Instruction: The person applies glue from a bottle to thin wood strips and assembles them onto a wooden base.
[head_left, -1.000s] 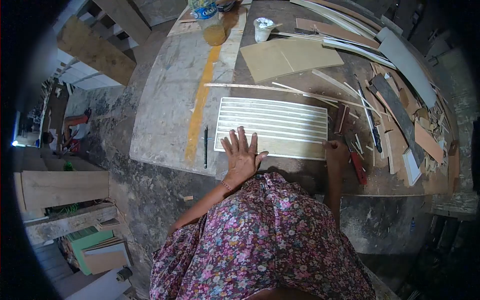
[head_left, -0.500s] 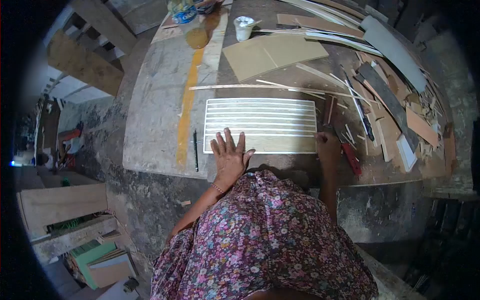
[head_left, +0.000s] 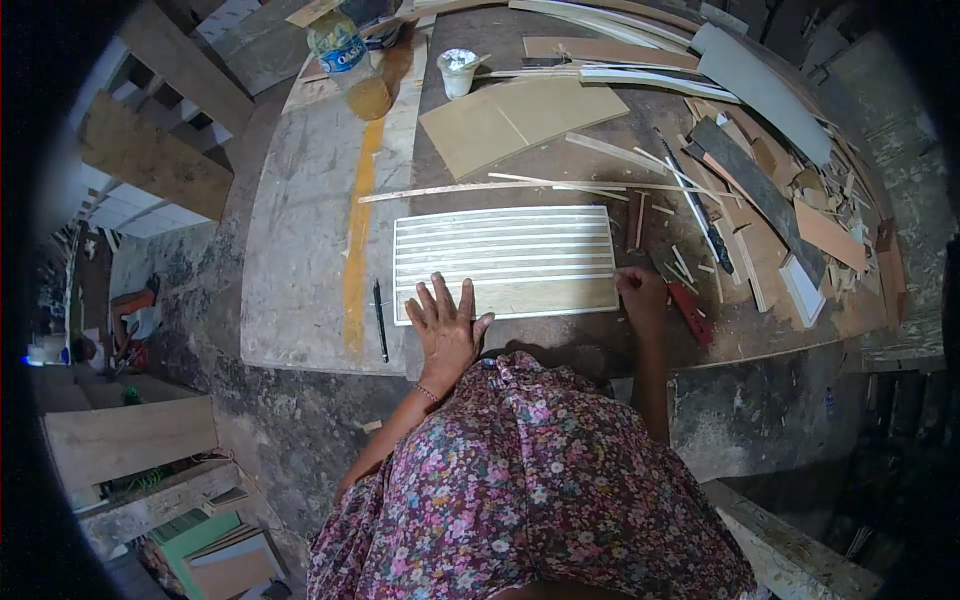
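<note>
A rectangular wooden panel with white edging and several white slats lies flat on the table. My left hand rests on its lower left part, fingers spread. At the panel's right edge is my right hand, its fingers pinched together; whatever is between them is too small to make out. A dark pen-like stick lies left of the panel. Just right of my right hand is a red tool. Beyond that hand stands a narrow dark-red piece.
A long thin strip and a tan board lie behind the panel. Farther back are a white cup and a plastic bottle. Wood offcuts crowd the right side. Another person is low at far left.
The view has shifted slightly, so the table and panel appear a little lower and farther left. Both hands keep nearly the same places against the panel.
</note>
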